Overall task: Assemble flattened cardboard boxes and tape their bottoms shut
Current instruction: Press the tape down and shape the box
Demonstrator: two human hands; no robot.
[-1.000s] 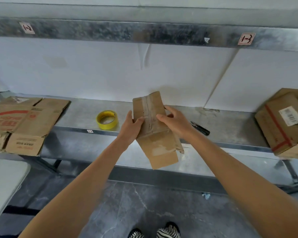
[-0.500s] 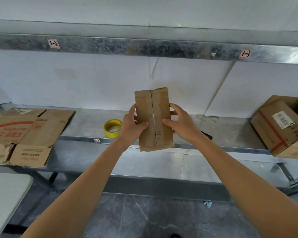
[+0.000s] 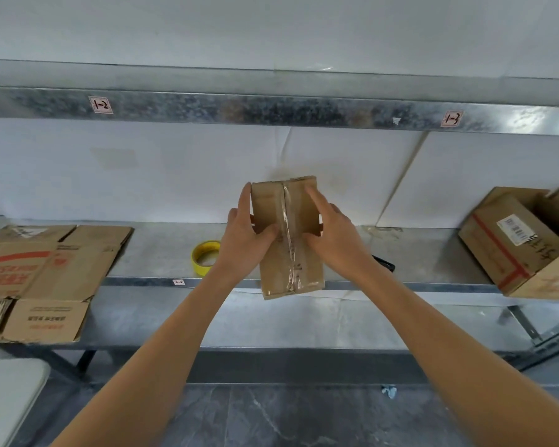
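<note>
I hold a small brown cardboard box (image 3: 289, 262) upright in front of the metal shelf, its flapped face toward me with clear tape running down the centre seam. My left hand (image 3: 244, 235) grips its left edge, thumb pressed on the face. My right hand (image 3: 333, 229) holds the right edge, forefinger stretched up the flap and thumb on the face. A yellow tape roll (image 3: 205, 257) lies on the shelf (image 3: 149, 256) just left of my left wrist. A black tool (image 3: 384, 262), partly hidden behind my right forearm, lies on the shelf to the right.
Flattened cardboard boxes (image 3: 42, 279) with red print overhang the shelf's left end. An open box (image 3: 526, 240) with a red stripe and barcode label leans at the right end. A white table corner (image 3: 7, 401) sits bottom left. An upper shelf beam (image 3: 271, 108) runs above.
The box went from tilted with its lower flap hanging open to upright with both flaps closed and facing me. My hands moved up its sides and now press the flaps along the seam.
</note>
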